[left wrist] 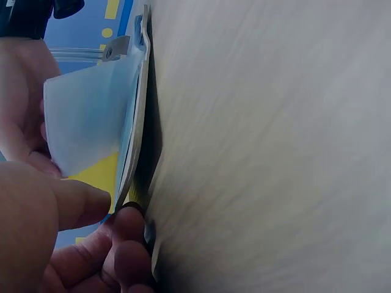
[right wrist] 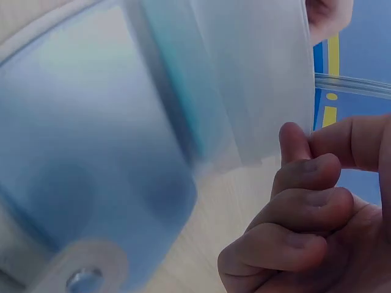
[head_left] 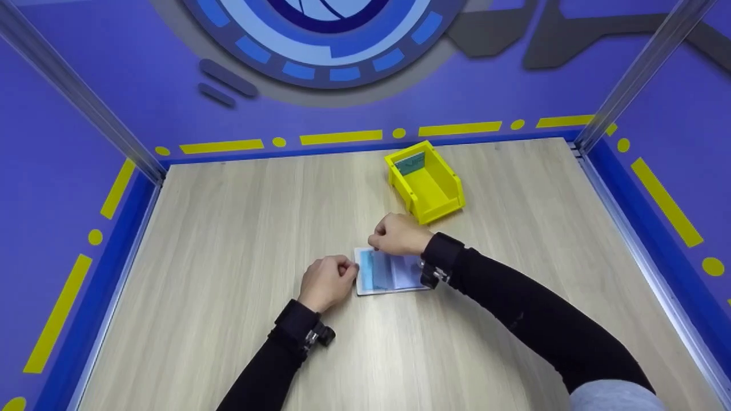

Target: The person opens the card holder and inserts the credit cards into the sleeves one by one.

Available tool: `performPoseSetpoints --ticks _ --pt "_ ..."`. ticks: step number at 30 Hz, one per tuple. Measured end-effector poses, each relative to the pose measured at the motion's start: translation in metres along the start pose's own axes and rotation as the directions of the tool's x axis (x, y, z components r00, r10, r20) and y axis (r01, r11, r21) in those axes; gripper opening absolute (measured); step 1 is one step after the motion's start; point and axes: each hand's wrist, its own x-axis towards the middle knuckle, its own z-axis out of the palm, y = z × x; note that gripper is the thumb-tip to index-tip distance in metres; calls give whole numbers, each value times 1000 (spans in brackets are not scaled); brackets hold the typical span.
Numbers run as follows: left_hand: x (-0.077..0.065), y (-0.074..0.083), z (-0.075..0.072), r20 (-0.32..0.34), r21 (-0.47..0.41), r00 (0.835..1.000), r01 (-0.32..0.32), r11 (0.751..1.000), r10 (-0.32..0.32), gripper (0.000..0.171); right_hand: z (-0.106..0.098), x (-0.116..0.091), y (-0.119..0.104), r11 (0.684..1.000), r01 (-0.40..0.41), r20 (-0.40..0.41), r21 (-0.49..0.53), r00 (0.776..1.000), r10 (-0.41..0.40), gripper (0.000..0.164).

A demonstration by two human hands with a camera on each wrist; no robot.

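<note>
A small booklet with a pale cover (head_left: 360, 281) and translucent plastic pages lies open on the table. My left hand (head_left: 326, 282) pinches the near corner of its cover between thumb and fingers; in the left wrist view the cover edge (left wrist: 142, 104) stands tilted off the tabletop there. With thumb and forefinger, my right hand (head_left: 398, 235) holds the corner of a translucent page (left wrist: 85, 122), raised from the booklet. Its other fingers are curled. In the right wrist view, a rounded tab with a metal snap (right wrist: 85, 279) shows on the booklet.
A yellow bin (head_left: 431, 191) stands just beyond my right hand, with a green printed card (head_left: 410, 164) leaning inside its back end. Blue panels (head_left: 354, 114) wall the wooden table (head_left: 245, 228) at the back and both sides, with metal posts at the corners.
</note>
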Motion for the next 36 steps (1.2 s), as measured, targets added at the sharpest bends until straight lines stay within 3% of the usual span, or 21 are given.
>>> performPoseSetpoints --ticks 8,16,20,25,30,36 --pt "0 1 1 3 -13 1000 -6 1000 6 23 20 10 -2 999 49 -15 -19 999 -49 44" --pt "0 1 3 -4 -28 1000 12 1000 -12 26 22 8 2 994 102 4 -27 995 -102 29" --pt "-1 1 3 -16 -33 999 39 999 -40 31 1 2 1 992 126 -21 -17 992 -126 29" --pt "-1 2 2 -10 -18 998 64 998 -65 31 -40 -7 -1 991 126 -109 41 987 -121 27" --pt "-1 2 1 7 0 996 83 997 -83 34 -79 -6 5 998 46 -192 44 981 -37 26" --pt "-1 3 3 -8 8 997 74 997 -74 33 -117 7 26 997 -69 -287 -42 956 54 31"
